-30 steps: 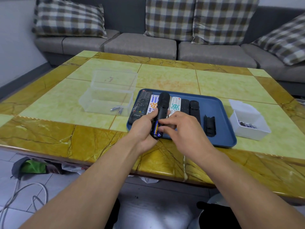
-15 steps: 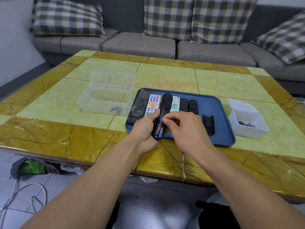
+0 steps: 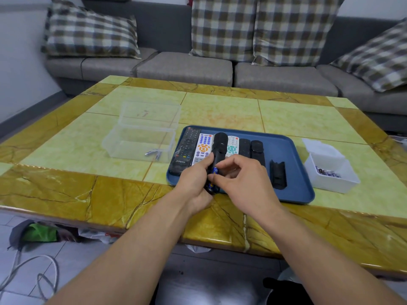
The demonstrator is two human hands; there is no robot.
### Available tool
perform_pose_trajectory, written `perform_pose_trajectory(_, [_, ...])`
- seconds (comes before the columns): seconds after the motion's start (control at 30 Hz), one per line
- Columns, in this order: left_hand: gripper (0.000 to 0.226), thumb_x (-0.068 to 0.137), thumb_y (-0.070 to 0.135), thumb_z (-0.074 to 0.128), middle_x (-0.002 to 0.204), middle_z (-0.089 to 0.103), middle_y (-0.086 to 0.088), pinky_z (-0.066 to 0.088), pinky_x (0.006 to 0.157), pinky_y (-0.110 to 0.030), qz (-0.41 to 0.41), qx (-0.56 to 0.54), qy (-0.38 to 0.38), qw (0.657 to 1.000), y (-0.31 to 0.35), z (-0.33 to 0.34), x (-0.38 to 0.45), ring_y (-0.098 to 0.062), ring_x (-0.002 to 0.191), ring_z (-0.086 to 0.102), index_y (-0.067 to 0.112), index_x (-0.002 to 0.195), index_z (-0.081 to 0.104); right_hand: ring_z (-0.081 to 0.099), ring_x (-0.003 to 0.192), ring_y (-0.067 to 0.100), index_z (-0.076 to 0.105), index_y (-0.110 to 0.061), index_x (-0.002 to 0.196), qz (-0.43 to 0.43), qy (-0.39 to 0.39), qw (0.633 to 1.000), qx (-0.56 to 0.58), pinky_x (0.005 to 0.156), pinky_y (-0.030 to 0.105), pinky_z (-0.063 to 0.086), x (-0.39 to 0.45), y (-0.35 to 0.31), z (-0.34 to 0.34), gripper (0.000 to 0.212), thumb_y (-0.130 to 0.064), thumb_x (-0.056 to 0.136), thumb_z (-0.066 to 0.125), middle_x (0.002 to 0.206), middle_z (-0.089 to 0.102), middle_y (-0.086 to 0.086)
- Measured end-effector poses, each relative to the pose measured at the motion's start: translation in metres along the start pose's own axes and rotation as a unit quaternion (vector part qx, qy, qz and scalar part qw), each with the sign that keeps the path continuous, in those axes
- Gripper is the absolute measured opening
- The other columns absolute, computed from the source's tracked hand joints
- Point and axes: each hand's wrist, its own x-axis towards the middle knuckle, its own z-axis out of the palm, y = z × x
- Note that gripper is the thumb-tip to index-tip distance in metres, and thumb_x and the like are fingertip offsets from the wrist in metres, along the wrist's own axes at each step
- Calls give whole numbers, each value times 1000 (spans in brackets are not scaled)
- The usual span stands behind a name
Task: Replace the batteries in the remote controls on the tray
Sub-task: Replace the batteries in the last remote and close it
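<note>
Head view looks down along both bare forearms, which reach forward over the near edge of the table (image 3: 66, 186) and meet above the near left corner of the blue tray (image 3: 293, 190). The left hand (image 3: 193, 181) is turned thumb-up, its fingers curled round the lower part of a black remote (image 3: 218, 153), with the thumb laid along the remote's left side. That remote is lifted and points away from the person, back side up, with its battery bay open at the near end. A blue battery (image 3: 212, 178) sits in the bay, just below the left thumb. The right hand (image 3: 242, 179) comes in from the right, back of the hand up, fingers bent; its thumb and forefinger close in a narrow pinch at the battery's right side, touching it.

On the tray, left of the held remote, lie a long black remote (image 3: 187, 148) and a white remote with blue and orange buttons (image 3: 203, 148); to the right lie a white remote with teal buttons (image 3: 232, 146) and two short black remotes (image 3: 251, 148). A loose black battery cover (image 3: 278, 175) lies near the tray's right side. A clear plastic box (image 3: 141, 137) stands left of the tray with two batteries (image 3: 154, 154) inside. A white box (image 3: 330, 168) with small batteries stands to the right of the tray.
</note>
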Motion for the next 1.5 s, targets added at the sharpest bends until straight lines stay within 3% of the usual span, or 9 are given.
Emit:
perform_pose_trajectory(0.23, [40,104,26,53,116,71,-23,59,78,-39,-1,15,-4,1000,2,-4,4,-31,95,71,-4,129,62,67,73,11,69,-26,96,26,-1,989,147,67,21,56,2,-4,1,21,-5,90,66,83,70,-3])
perform_pose_trajectory(0.3, [36,105,26,51,98,72,-14,56,73,-35,-4,18,-7,1000,5,-3,2,-21,70,67,-3,122,64,63,66,20,68,-12,91,91,-8,958,271,60,28,56,7,-7,-6,22,4,92,53,77,65,9])
perform_pose_trajectory(0.37, [35,103,24,54,107,74,-15,56,90,-42,-4,31,-4,999,7,-3,2,-27,85,71,-2,124,64,50,52,17,64,-7,79,131,-33,944,302,47,26,40,7,-5,-10,30,7,91,41,65,53,14])
perform_pose_trajectory(0.47, [41,102,21,55,134,64,-21,46,110,-51,-7,45,-13,999,10,-2,1,-34,117,63,-6,132,60,45,45,4,70,-18,69,70,-84,988,110,50,24,34,6,0,-10,38,-5,91,42,53,55,-8])
perform_pose_trajectory(0.6, [40,105,25,49,119,70,-15,61,73,-36,-33,64,-21,997,15,-1,-4,-26,88,68,-4,129,63,45,54,1,73,-41,98,-92,-149,962,-211,58,28,40,6,7,-14,15,-36,90,61,56,56,-28])
perform_pose_trajectory(0.93, [23,105,13,44,76,69,-12,45,36,-22,-80,103,-80,988,11,-5,-14,-23,50,66,2,113,62,64,89,0,65,-66,91,-91,-217,945,-227,79,33,56,9,5,-19,21,-51,79,74,90,71,-30])
perform_pose_trajectory(1.2, [27,105,16,44,89,69,-15,61,59,-32,-85,55,-41,994,11,-7,-7,-25,72,66,0,112,64,63,84,12,69,-53,104,-214,-157,891,-368,68,29,50,2,-2,-13,28,-52,81,53,89,70,-13])
perform_pose_trajectory(1.37, [41,107,19,41,129,65,-22,54,89,-41,-81,26,-22,996,15,-7,-6,-32,108,61,-5,136,56,61,80,15,71,-35,99,-259,-138,889,-352,66,35,53,0,-4,-7,23,-39,84,55,87,66,-10])
perform_pose_trajectory(1.5, [40,106,18,43,107,70,-18,62,67,-35,-83,26,-26,996,18,-8,-7,-29,88,68,-4,138,56,58,73,19,72,-31,95,-270,-128,890,-344,62,36,52,3,-2,-4,18,-36,83,58,82,59,-8])
